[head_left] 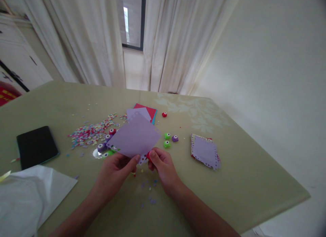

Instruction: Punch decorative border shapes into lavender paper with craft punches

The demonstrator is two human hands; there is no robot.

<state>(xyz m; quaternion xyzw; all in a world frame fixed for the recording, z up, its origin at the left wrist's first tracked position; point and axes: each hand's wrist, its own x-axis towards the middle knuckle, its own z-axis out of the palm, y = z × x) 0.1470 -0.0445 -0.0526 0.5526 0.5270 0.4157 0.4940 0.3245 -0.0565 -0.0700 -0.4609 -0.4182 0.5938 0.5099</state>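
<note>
A sheet of light purple paper is held above the table, tilted, with small punched holes along parts of its edges. My left hand pinches its near edge between thumb and fingers. At the near right corner my right hand is closed around a small red paper punch, mostly hidden by the fingers, set on the paper's edge. Behind the sheet lie more punches shaped like little one-eyed creatures, among them a purple punch and a red punch. Right of the sheet sit two green punches and a purple punch.
Colourful paper bits are heaped at left; a few lie below my hands. A stack of hole-edged paper lies right, coloured sheets and a red punch farther back. A black tablet-like slab and white bag are left.
</note>
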